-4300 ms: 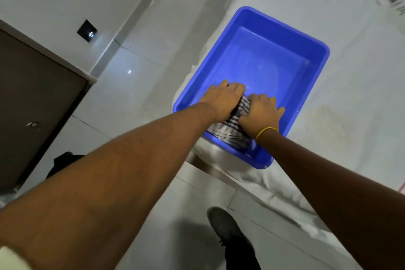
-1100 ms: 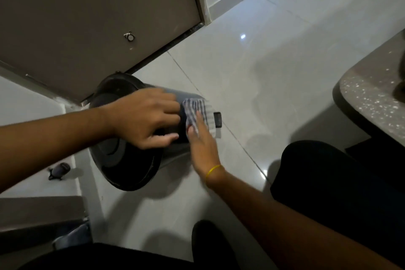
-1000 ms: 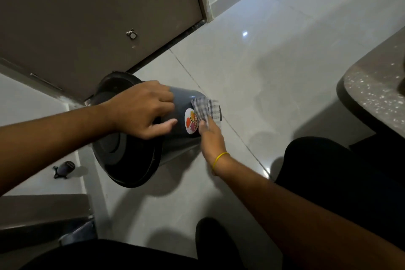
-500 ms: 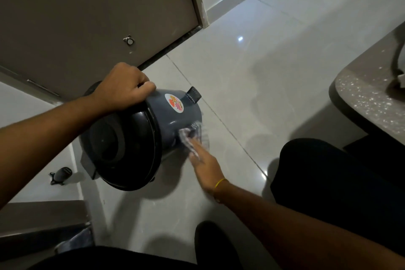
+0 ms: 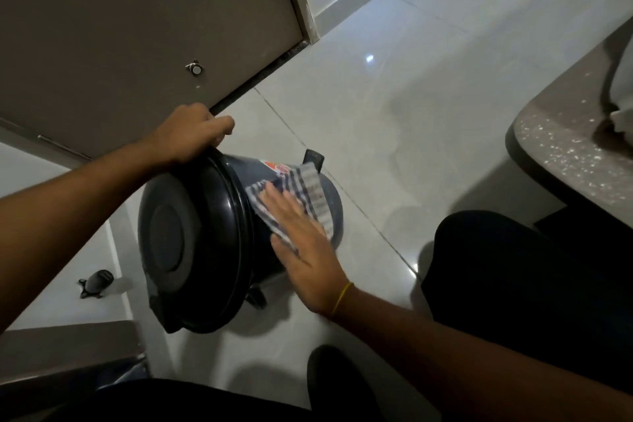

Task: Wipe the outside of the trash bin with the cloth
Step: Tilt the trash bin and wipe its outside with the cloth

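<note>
Our left hand point(image 5: 191, 134) clenches the black rim of the dark grey round plastic trash bin point(image 5: 205, 243), tipped on glossy pale floor tiles point(image 5: 394, 113). Our right hand point(image 5: 305, 250), fingers flat, presses the checked cloth point(image 5: 308, 188) against its side, near a brown door point(image 5: 137, 27) and speckled stone counter point(image 5: 565, 154).

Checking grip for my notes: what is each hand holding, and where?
Left hand grips the trash bin by its lid-end rim. Right hand lies flat, pressing the cloth against the bin's side.
</note>
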Motion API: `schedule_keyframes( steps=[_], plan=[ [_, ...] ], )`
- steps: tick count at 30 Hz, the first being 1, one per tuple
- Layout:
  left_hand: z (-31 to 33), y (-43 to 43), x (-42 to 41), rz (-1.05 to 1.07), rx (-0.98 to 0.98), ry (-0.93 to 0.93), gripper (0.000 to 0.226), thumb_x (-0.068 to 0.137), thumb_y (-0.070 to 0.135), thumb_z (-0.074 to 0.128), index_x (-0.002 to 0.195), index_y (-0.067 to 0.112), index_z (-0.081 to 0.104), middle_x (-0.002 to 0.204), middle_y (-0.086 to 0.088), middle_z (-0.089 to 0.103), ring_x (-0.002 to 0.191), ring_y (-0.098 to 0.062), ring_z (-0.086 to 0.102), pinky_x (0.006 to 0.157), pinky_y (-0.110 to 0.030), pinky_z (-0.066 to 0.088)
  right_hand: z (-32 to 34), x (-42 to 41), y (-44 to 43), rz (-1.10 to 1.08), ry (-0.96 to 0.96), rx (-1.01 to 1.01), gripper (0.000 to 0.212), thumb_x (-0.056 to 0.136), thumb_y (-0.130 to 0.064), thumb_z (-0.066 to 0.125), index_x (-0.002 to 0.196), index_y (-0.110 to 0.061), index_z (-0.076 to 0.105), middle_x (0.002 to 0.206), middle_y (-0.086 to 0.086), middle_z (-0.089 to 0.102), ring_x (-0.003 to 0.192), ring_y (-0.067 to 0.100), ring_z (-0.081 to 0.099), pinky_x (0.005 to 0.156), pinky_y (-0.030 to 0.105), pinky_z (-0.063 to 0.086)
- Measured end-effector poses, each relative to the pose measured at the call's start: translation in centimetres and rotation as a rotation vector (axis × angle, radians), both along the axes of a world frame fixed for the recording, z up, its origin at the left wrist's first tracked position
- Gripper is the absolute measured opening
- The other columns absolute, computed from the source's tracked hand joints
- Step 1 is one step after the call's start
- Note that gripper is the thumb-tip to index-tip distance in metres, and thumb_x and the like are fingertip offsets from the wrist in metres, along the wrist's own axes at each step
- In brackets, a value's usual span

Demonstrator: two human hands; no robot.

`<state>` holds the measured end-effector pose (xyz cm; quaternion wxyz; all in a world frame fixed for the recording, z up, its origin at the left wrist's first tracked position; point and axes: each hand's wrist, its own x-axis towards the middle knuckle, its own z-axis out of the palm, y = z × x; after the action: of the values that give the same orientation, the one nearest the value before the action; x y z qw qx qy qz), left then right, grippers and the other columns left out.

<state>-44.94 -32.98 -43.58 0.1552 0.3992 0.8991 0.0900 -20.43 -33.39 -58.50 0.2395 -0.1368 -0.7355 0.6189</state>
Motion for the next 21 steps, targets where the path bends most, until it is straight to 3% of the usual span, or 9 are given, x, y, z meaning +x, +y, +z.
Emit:
schedule_keyframes(
  steps=[4,6,8,11,14,16,18,20,21],
  plan=[
    [-0.8,-0.1,0.0,0.015,0.013,-0.038,0.050,0.096,0.022,0.059,0.050,0.013,0.042,0.042,0.005,0.039,0.051,-0.016,0.037,0.062,-0.033,0.036,-5.2,0.3,1.2,-0.195,-0.211,-0.294,0.052,0.105,-0.041,0.040,0.151,-0.064,0.031,0.173,-0.016,0.027,0.162,0.008,0.018,0.133,0.048,0.016],
    [-1.0,-0.6,-0.2,0.014,0.057,-0.070,0.045,0.090,0.027,0.060,0.051,0.013,0.045,0.047,0.002,0.043,0.056,-0.021,0.037,0.064,-0.035,0.035,-6.2,-1.2,2.4,-0.265,-0.342,-0.439,0.057,0.098,-0.047,0.038,0.155,-0.052,0.037,0.171,-0.010,0.033,0.161,0.012,0.023,0.134,0.035,0.009],
    [-1.1,-1.3,-0.9,0.046,0.097,-0.079,0.038,0.078,0.036,0.056,0.051,0.011,0.048,0.051,-0.003,0.047,0.056,-0.020,0.039,0.065,-0.033,0.037,-5.1,-2.8,3.3,-0.261,-0.371,-0.373,0.064,0.094,-0.047,0.033,0.157,-0.039,0.044,0.170,-0.009,0.036,0.161,0.012,0.024,0.131,0.022,0.001],
    [-0.9,-2.9,-2.0,0.047,0.130,-0.055,0.035,0.072,0.041,0.051,0.052,0.012,0.052,0.050,-0.004,0.048,0.050,-0.011,0.045,0.054,-0.015,0.034,-0.5,-3.7,2.1,-0.159,-0.177,-0.169,0.052,0.103,-0.034,0.038,0.154,-0.031,0.050,0.167,-0.004,0.043,0.158,0.017,0.031,0.133,0.036,0.012],
    [-0.9,-4.8,-2.7,0.059,0.138,0.005,0.033,0.078,0.034,0.049,0.053,0.012,0.054,0.044,-0.001,0.053,0.049,-0.001,0.053,0.052,-0.011,0.034,3.2,-2.9,-0.8,0.001,-0.022,0.015,0.052,0.108,-0.027,0.044,0.160,-0.027,0.040,0.171,-0.005,0.035,0.163,0.018,0.021,0.131,0.047,0.015],
    [-0.9,-6.3,-2.5,0.130,0.212,0.075,0.041,0.087,0.025,0.052,0.052,0.003,0.056,0.041,0.001,0.055,0.050,-0.008,0.054,0.050,-0.016,0.035,2.9,-1.7,-2.1,0.107,-0.045,0.066,0.056,0.109,-0.027,0.044,0.163,-0.030,0.031,0.174,-0.013,0.024,0.164,0.012,0.010,0.131,0.045,0.010],
    [-0.4,-7.8,-1.4,0.012,0.329,0.290,0.046,0.091,0.026,0.049,0.058,-0.004,0.060,0.053,-0.019,0.060,0.053,-0.018,0.051,0.060,-0.033,0.042,1.5,-0.1,-2.6,0.142,-0.065,0.136,0.059,0.109,-0.028,0.043,0.165,-0.031,0.026,0.176,-0.015,0.017,0.164,0.009,0.005,0.131,0.043,0.010],
    [0.3,-9.4,1.0,-0.266,0.383,0.422,0.043,0.094,0.027,0.049,0.069,-0.002,0.068,0.068,-0.018,0.066,0.062,-0.009,0.052,0.069,-0.035,0.046,-0.3,0.5,-2.6,0.137,-0.119,0.170,0.060,0.109,-0.033,0.039,0.166,-0.034,0.020,0.176,-0.017,0.013,0.164,0.008,0.003,0.131,0.045,0.012],
    [0.3,-10.3,2.2,-0.453,0.342,0.441,0.039,0.093,0.027,0.051,0.074,0.001,0.072,0.076,-0.014,0.070,0.071,-0.014,0.059,0.077,-0.039,0.049,-1.0,0.4,-2.6,0.126,-0.162,0.162,0.060,0.109,-0.036,0.036,0.166,-0.036,0.018,0.176,-0.018,0.011,0.164,0.008,0.003,0.131,0.046,0.012]
  ],
)
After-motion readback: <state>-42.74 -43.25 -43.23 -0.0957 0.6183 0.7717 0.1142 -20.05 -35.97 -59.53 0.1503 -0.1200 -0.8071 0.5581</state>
